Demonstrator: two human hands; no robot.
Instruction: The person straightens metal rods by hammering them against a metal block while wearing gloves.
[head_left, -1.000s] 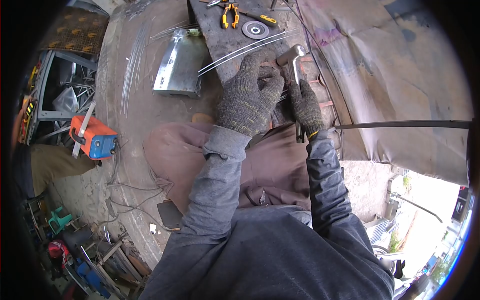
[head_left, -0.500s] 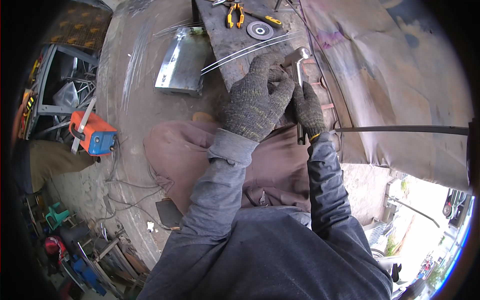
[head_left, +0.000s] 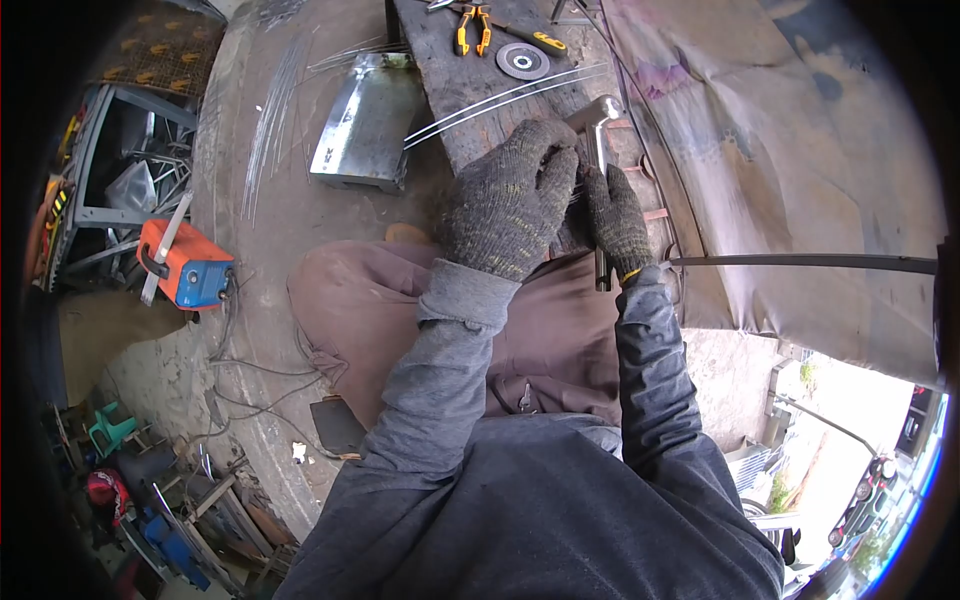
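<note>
Grey knitted gloves cover both hands. My left hand [head_left: 512,200] is over the near end of the dark wooden board [head_left: 470,120], its fingers curled and bent together; what they hold, if anything, is hidden. Just right of it, my right hand [head_left: 616,222] is closed around a shiny metal tube with a bent top [head_left: 599,125], whose lower end sticks out beneath the glove. Two thin metal rods [head_left: 500,98] lie across the board beyond my left hand.
Orange-handled pliers [head_left: 473,32] and a grinding disc [head_left: 523,61] lie on the board's far part. A bent sheet-metal piece [head_left: 368,120] is on the floor. An orange and blue machine [head_left: 187,263] stands left, near a person's leg [head_left: 110,335]. Brown sheeting [head_left: 780,180] hangs right.
My left hand has shifted slightly left and down, away from the metal tube, and its fingers have drawn in. My right hand stays almost in place.
</note>
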